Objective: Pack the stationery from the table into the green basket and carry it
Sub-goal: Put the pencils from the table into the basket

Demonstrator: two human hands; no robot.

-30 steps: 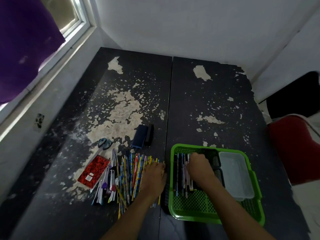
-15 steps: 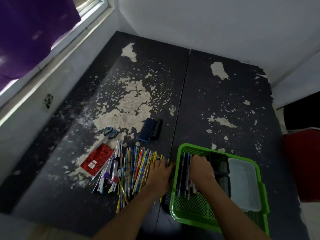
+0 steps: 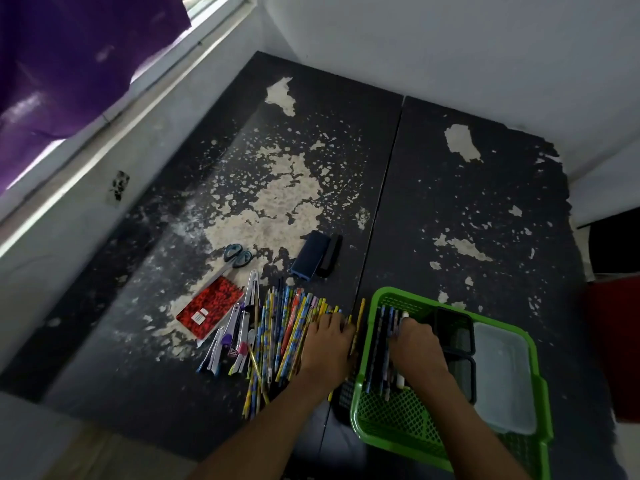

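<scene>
The green basket (image 3: 367, 344) stands at the table's near right. Its left side holds several pens and pencils (image 3: 382, 358); my right hand (image 3: 415, 351) rests on them with its fingers curled over the bundle. My left hand (image 3: 327, 344) lies palm down on the right end of a spread of colourful pencils (image 3: 284, 327) just left of the basket. Left of those lie several pens and cutters (image 3: 232, 337), a red notebook (image 3: 209, 306), scissors (image 3: 235, 256) and a dark blue case (image 3: 311, 254) beside a black one (image 3: 330, 254).
Inside the basket sit two black trays (image 3: 453, 327) and a clear plastic box (image 3: 502, 375). The black table (image 3: 450, 220) is badly peeled. A wall with a window and purple curtain (image 3: 69, 46) runs along the left. A red object (image 3: 613, 341) stands at the right.
The view has shifted so the table sits further right and lower. Both hands stay in nearly the same places, the left on the pencil spread, the right on the bundle in the basket.
</scene>
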